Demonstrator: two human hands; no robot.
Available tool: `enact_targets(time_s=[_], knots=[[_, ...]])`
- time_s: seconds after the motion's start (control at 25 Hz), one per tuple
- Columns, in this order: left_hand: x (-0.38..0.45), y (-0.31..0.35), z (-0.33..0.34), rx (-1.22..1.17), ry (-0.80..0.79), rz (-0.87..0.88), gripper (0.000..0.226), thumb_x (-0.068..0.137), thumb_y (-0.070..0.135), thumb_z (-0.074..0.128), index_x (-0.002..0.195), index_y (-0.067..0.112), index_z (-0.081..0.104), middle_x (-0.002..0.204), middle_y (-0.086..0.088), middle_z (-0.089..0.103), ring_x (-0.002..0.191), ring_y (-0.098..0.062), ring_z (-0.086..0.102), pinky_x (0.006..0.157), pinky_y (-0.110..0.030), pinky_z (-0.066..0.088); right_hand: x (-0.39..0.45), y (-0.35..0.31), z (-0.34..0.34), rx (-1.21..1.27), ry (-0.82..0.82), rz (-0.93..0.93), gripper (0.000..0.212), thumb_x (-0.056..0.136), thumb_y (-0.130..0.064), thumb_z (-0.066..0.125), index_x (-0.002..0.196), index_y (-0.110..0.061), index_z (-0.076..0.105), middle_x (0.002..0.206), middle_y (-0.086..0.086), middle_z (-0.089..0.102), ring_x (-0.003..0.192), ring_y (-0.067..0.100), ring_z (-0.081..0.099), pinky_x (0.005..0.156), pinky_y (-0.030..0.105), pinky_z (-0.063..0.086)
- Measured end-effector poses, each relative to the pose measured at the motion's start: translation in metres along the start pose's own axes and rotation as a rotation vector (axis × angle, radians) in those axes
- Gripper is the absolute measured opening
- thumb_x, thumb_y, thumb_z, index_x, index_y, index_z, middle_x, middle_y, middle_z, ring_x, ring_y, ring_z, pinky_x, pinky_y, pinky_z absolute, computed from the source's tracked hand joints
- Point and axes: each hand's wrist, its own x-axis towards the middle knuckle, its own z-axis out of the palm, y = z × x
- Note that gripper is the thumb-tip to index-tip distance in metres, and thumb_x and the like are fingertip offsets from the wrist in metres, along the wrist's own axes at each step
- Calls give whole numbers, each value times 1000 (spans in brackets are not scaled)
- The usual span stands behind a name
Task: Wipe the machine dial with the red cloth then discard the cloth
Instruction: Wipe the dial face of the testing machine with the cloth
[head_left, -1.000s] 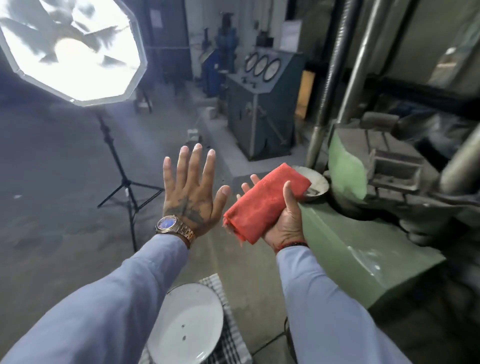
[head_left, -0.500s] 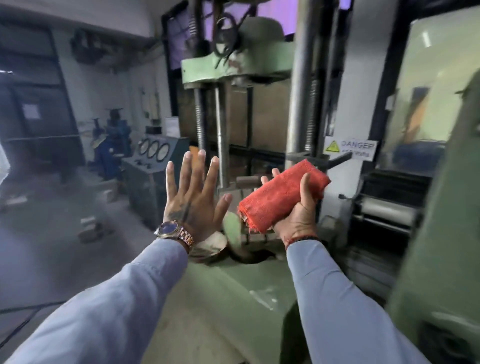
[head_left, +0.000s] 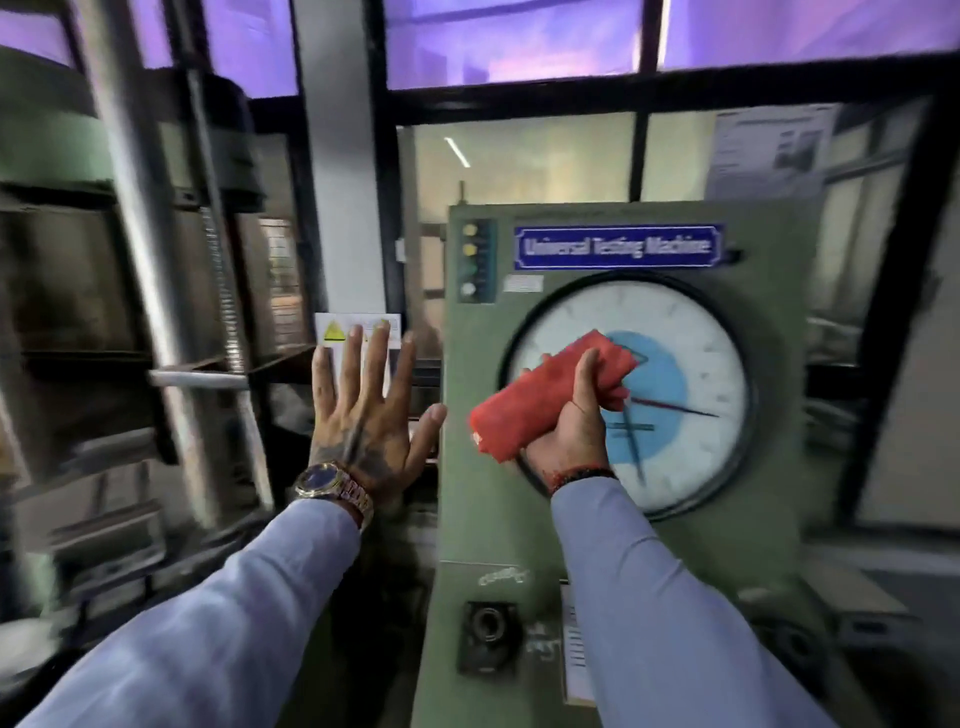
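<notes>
Head view: we are gripping the folded red cloth (head_left: 545, 396) in our right hand (head_left: 574, 426), raised before the machine dial (head_left: 691, 374); contact unclear. Our left hand (head_left: 363, 415) is spreading empty beside it. Wiping and discarding are seemingly remaining.

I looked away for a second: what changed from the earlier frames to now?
The view swung from the floor and lamp onto the machine dial. The right hand now holds the red cloth in front of it. Unchanged: right grip on cloth, left hand open and empty.
</notes>
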Motion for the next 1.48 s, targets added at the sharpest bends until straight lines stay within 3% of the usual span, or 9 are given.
enact_targets(time_s=[0.2,0.4,0.64,0.76,0.88,1.08,1.24,1.36,1.48], knots=[[42,104,69,-140,-6,60,86,103,67,32,175,20,23,183,-17,19,169,-46,14,134,-72,8,41,-90,-67,-205,177,-196,71,95,-77,66,135,-19,64,99,-6,87,90,13,85,68,38,71],[81,159,136,-214,44,92,86,104,68,33,174,19,23,183,-17,19,168,-47,15,133,-74,8,104,-125,-102,-452,284,-349,85,85,-90,65,140,-25,63,130,5,76,121,32,76,107,64,61],[134,197,227,-270,64,86,87,104,68,30,175,18,21,184,-17,14,170,-45,10,134,-71,5,204,-139,-123,-738,161,-902,55,112,-16,58,163,-4,41,155,2,59,138,-6,57,121,18,41],[155,211,272,-272,97,85,86,105,66,33,175,16,24,183,-19,15,169,-47,14,133,-73,11,251,-140,-135,-940,219,-912,80,109,-7,63,172,-37,23,182,-14,27,165,13,37,135,53,33],[169,223,307,-266,90,47,86,105,65,35,174,15,25,183,-19,15,169,-47,13,133,-73,10,287,-144,-147,-1404,442,-938,94,106,-18,69,176,-43,12,184,-10,25,171,28,26,128,77,25],[186,234,354,-241,51,-35,88,104,68,29,176,16,19,184,-17,11,170,-47,8,134,-69,3,340,-141,-167,-1849,528,-958,103,104,-33,70,167,-51,-9,187,6,18,173,35,14,129,80,16],[188,236,388,-201,76,-66,87,103,67,34,173,15,29,183,-18,17,168,-48,14,133,-73,12,374,-133,-186,-1988,415,-948,99,102,-55,68,172,-55,-1,188,7,7,174,36,6,131,79,5],[192,228,407,-154,57,-112,90,102,72,34,174,19,27,184,-17,15,169,-50,12,132,-75,12,385,-122,-203,-2040,316,-1066,100,94,-92,42,177,-43,12,188,14,6,173,41,8,133,68,-4],[193,216,421,-127,21,-145,92,100,75,32,175,24,22,185,-15,8,169,-50,5,131,-75,10,396,-126,-210,-1986,360,-1135,82,102,-85,19,175,-47,15,188,13,7,173,41,9,134,74,3]])
